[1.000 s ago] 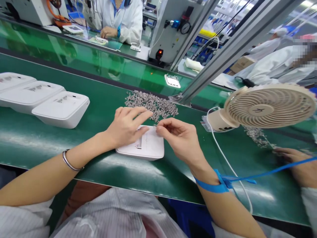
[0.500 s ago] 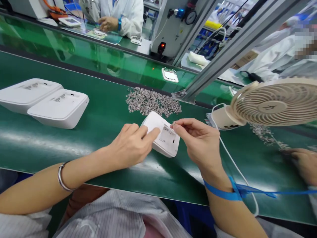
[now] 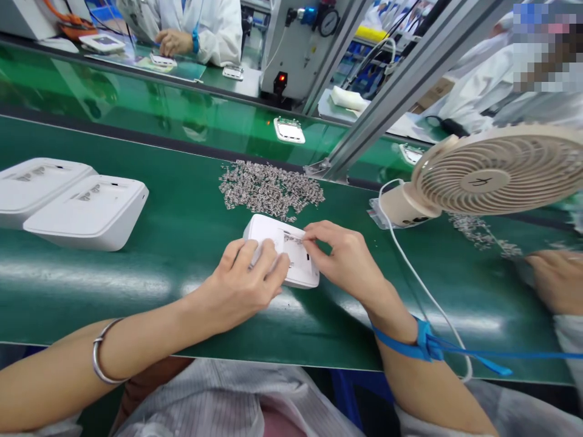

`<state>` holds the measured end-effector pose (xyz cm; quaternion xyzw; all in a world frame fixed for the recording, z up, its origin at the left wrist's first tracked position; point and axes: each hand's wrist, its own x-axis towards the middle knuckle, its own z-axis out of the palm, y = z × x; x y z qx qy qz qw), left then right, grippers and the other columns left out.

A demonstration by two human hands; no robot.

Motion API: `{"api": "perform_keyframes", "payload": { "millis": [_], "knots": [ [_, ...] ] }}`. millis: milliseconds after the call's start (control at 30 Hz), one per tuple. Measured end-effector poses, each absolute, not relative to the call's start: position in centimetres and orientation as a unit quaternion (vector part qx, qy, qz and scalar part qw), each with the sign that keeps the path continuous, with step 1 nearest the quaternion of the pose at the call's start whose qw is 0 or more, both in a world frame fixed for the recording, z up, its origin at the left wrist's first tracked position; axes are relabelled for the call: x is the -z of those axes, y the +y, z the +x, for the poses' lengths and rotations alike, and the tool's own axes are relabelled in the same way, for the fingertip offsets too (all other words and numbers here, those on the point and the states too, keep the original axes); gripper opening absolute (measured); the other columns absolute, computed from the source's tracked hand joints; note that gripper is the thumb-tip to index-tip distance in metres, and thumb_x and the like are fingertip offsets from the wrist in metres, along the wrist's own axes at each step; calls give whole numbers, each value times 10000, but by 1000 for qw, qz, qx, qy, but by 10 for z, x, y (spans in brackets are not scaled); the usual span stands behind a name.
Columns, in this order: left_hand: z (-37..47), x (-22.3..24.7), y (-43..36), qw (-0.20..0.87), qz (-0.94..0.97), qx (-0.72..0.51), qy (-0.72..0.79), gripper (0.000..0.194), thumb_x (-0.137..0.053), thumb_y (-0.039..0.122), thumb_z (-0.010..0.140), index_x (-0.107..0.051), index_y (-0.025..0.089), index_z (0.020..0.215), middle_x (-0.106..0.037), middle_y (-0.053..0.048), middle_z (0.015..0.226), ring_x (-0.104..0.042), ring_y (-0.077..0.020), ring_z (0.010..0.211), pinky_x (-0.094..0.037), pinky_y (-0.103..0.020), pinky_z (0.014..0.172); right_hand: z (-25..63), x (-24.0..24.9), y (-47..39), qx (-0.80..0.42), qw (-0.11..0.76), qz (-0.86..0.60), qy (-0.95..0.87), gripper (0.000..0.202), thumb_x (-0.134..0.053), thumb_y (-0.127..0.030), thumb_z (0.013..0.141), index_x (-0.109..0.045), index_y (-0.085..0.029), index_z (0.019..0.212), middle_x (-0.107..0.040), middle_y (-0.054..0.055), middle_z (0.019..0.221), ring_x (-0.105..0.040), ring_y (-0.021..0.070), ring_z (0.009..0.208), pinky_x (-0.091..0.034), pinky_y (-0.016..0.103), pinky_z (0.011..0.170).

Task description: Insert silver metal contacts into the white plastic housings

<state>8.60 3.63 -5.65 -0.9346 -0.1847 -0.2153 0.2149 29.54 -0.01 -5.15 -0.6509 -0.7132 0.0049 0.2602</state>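
A white plastic housing [image 3: 300,273] lies in front of me on the green work surface, its recessed compartment facing up. My left hand [image 3: 252,273] rests on the housing's left part with bent, slightly spread fingers, steadying it. Thumb and forefinger of my right hand [image 3: 337,252] are pinched together at the compartment's upper right edge; whatever they hold is too small to make out. Small metal pieces show inside the compartment. Just beyond the housing lies a pile of small metal parts [image 3: 273,187].
Two more white housings [image 3: 86,212] sit at the left. A beige fan [image 3: 483,176] with a white cable stands at the right, beside a metal post [image 3: 387,91]. Another person's hand [image 3: 558,279] is at the far right. Behind runs a green belt carrying a white part [image 3: 289,130].
The housing has turned slightly and lies flatter. My right fingertips have moved in over its compartment. My left fingers have spread over its left side. The whole view has shifted a little.
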Motion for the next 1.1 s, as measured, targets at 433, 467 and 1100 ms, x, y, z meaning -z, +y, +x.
{"api": "perform_keyframes", "payload": {
  "millis": [433,467,1100],
  "knots": [
    [104,61,27,212,-948,198,-132,369,-391,345,917,-587,118,1134,-618,-66,1208,-560,-199,1044,-381,-312,873,284,65,-1,97,240,-648,-716,161,-460,-130,811,-557,-174,690,-637,77,735,-594,183,643,-479,298,584],
    [107,61,26,208,-949,194,-137,372,-394,351,915,-582,124,1141,-613,-62,1216,-563,-198,1034,-384,-311,856,285,66,-2,94,248,-646,-716,162,-463,-128,810,-564,-174,691,-650,86,769,-612,189,673,-494,305,604],
    [121,62,19,218,-942,165,-194,399,-381,379,913,-574,154,1181,-592,-14,1256,-534,-180,1014,-367,-306,789,291,71,-25,17,345,-609,-714,181,-506,-130,840,-662,-159,928,-642,155,1100,-651,203,961,-552,347,850]
  ]
}}
